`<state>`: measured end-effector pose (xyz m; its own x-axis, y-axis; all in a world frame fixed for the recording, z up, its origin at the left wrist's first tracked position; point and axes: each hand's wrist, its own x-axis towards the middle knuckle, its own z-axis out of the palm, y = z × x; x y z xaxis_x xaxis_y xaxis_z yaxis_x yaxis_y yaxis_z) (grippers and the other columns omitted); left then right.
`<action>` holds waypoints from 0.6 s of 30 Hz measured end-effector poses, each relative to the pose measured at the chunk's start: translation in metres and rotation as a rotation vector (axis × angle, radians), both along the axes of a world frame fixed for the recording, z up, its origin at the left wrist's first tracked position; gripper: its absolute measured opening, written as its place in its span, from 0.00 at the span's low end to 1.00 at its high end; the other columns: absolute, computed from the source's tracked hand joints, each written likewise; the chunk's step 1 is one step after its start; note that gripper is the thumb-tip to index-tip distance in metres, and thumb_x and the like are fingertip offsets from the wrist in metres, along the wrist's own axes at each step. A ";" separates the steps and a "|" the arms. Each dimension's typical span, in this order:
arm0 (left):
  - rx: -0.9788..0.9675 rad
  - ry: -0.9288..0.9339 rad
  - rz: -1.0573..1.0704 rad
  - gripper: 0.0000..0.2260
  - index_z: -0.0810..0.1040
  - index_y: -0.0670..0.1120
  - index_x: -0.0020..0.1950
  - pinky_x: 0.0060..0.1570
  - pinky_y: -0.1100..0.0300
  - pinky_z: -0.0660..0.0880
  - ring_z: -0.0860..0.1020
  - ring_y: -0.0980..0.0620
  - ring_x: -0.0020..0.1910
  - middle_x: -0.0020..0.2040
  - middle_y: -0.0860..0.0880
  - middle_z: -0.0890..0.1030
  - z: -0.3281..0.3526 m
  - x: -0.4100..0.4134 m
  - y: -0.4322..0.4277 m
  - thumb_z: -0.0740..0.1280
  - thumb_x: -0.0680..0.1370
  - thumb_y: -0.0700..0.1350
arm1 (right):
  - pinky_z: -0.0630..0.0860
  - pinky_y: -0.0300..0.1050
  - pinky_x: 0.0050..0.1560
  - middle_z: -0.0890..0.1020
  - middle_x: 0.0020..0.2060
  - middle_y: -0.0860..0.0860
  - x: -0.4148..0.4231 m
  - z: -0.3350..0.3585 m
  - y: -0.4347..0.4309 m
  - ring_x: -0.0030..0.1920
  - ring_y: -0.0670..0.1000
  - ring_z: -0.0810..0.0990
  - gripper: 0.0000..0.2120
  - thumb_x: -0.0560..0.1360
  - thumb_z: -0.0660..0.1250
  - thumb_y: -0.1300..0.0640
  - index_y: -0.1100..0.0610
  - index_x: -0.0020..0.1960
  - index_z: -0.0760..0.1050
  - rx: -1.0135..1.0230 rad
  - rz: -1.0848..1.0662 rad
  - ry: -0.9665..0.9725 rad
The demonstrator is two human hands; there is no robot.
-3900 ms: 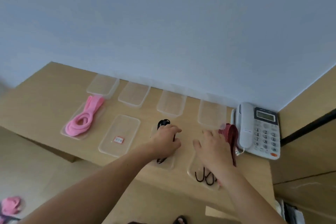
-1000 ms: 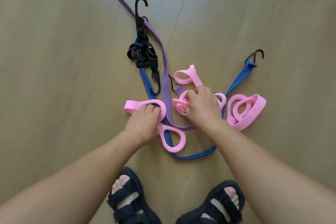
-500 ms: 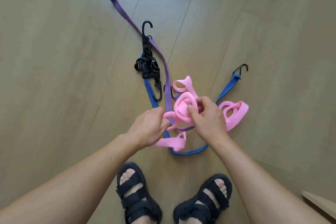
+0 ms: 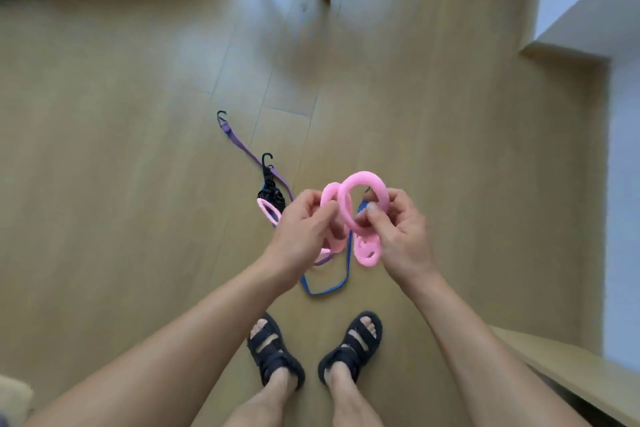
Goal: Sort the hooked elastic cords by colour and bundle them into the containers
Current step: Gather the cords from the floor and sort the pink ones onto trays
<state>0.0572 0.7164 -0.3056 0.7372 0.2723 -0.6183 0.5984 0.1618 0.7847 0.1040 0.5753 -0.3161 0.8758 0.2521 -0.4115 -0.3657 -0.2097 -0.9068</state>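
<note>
Two hands are raised over the wooden floor (image 4: 138, 114), both closed on one pink cord (image 4: 363, 177).

- Left hand (image 4: 301, 232): fingers curled round a gathered coil of the pink band.
- Right hand (image 4: 401, 236): thumb and fingertips pinch the lower edge of a big open loop, which stands up between the two hands.
- My reading: the person is winding the cord into rings. One hand anchors what is coiled and the other shapes the next turn, so the bundle will fit a container.
- More pink hangs below the hands, bunched just under the right palm. I cannot tell whether that is the same cord or a second one on the floor.

The other cords lie on the floor, under and beyond the hands.

- Purple cord (image 4: 242, 146): stretched away to the left, with a dark hook at its far end.
- Black cord (image 4: 272, 192): bunched beside the purple one, hook pointing away.
- Small pink loop (image 4: 268, 211): on the floor against the black bunch, just left of the left hand.
- Blue cord (image 4: 329, 289): curves below the hands, near the toes of the black sandals (image 4: 277, 354).

The pink cord is held clear of the pile, apparently so that it cannot snag a hook. No containers are in view. A pale wooden edge (image 4: 571, 374) at lower right may be the table. Three other colours lie untouched, so I judge much of the sorting is not yet done.
</note>
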 end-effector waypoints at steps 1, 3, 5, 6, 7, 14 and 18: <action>-0.015 -0.031 -0.008 0.07 0.77 0.40 0.53 0.45 0.48 0.79 0.81 0.47 0.38 0.36 0.47 0.81 0.026 0.006 -0.004 0.66 0.79 0.43 | 0.79 0.46 0.44 0.84 0.38 0.51 0.001 0.026 -0.006 0.40 0.51 0.83 0.08 0.79 0.64 0.63 0.51 0.47 0.76 0.015 0.000 -0.017; -0.051 -0.077 -0.023 0.08 0.79 0.40 0.53 0.43 0.48 0.81 0.81 0.48 0.37 0.37 0.46 0.81 0.078 0.017 -0.012 0.70 0.77 0.43 | 0.80 0.46 0.46 0.85 0.40 0.50 0.001 0.078 -0.019 0.43 0.51 0.84 0.06 0.79 0.64 0.61 0.52 0.50 0.78 0.072 -0.004 -0.031; -0.122 -0.095 -0.054 0.09 0.80 0.39 0.53 0.38 0.52 0.80 0.79 0.49 0.34 0.35 0.45 0.79 0.128 0.024 -0.022 0.71 0.76 0.42 | 0.79 0.41 0.44 0.85 0.39 0.50 0.001 0.131 -0.032 0.42 0.49 0.84 0.05 0.79 0.64 0.61 0.56 0.53 0.78 0.166 -0.001 -0.061; -0.163 -0.090 -0.080 0.10 0.81 0.38 0.54 0.37 0.53 0.79 0.78 0.48 0.34 0.36 0.44 0.78 0.151 0.024 -0.027 0.72 0.75 0.42 | 0.78 0.40 0.44 0.85 0.39 0.51 -0.001 0.156 -0.040 0.41 0.49 0.84 0.05 0.79 0.64 0.60 0.57 0.53 0.78 0.212 -0.005 -0.065; -0.200 -0.081 -0.109 0.12 0.81 0.37 0.53 0.37 0.54 0.78 0.76 0.47 0.35 0.36 0.43 0.77 0.173 0.022 -0.032 0.73 0.74 0.42 | 0.78 0.40 0.45 0.84 0.39 0.53 -0.005 0.178 -0.049 0.41 0.49 0.83 0.06 0.78 0.64 0.59 0.57 0.53 0.78 0.257 -0.014 -0.066; -0.379 -0.145 -0.307 0.09 0.80 0.38 0.48 0.32 0.59 0.75 0.72 0.53 0.28 0.31 0.48 0.72 0.309 -0.001 -0.075 0.67 0.70 0.40 | 0.77 0.44 0.42 0.78 0.36 0.53 -0.045 0.295 -0.105 0.37 0.50 0.77 0.12 0.71 0.70 0.48 0.53 0.51 0.80 0.472 -0.069 -0.062; -0.365 -0.241 -0.381 0.13 0.78 0.37 0.53 0.34 0.55 0.78 0.74 0.52 0.29 0.32 0.47 0.74 0.357 -0.003 -0.108 0.65 0.70 0.38 | 0.79 0.43 0.44 0.78 0.43 0.53 -0.060 0.330 -0.131 0.43 0.52 0.81 0.19 0.68 0.74 0.53 0.54 0.58 0.75 0.509 -0.107 -0.138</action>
